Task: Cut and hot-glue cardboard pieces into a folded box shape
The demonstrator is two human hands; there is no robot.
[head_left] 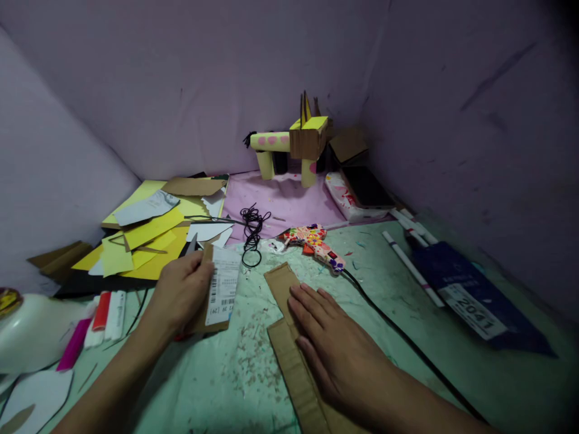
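Observation:
My left hand (181,289) is closed on a cardboard piece (219,292) with a white barcode label, holding it upright just above the green work surface (407,337). A dark scissor tip (192,243) pokes up behind the fingers. My right hand (332,340) lies flat with fingers stretched out, pressing on long corrugated cardboard strips (289,337) that lie on the surface. A patterned glue gun (316,241) rests just beyond the strips, with its black cord (407,340) running past my right hand.
Yellow paper and cardboard scraps (145,235) pile at the left. A tangle of black string (252,232) lies at centre. A cardboard animal model (294,147) stands at the back. White glue sticks (409,262) and a dark blue bag (470,295) lie right. A white object (31,331) sits far left.

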